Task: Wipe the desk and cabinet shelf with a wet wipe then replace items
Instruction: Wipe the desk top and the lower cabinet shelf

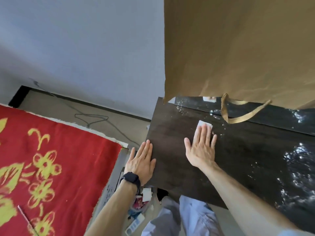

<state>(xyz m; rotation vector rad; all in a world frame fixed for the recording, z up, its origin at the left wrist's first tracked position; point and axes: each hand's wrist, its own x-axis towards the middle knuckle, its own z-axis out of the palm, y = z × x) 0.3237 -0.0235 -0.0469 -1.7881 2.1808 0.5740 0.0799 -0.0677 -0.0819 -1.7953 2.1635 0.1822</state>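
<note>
Our right hand [201,149] lies flat, grip released, straight fingers pressing the white wet wipe [205,124] onto the dark worktop [170,133], near the hanging handle of the brown paper bag [238,48]. Our left hand [141,162], black watch [130,178] on its wrist, grip released too, rests flat on the worktop's left edge. A red flowered cloth [51,150] lies to the left.

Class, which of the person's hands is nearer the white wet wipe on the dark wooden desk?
Right. The right hand presses flat on the white wet wipe, fingers covering its near part. The left hand rests at the dark wooden desk's left edge, apart from the wipe.
</note>
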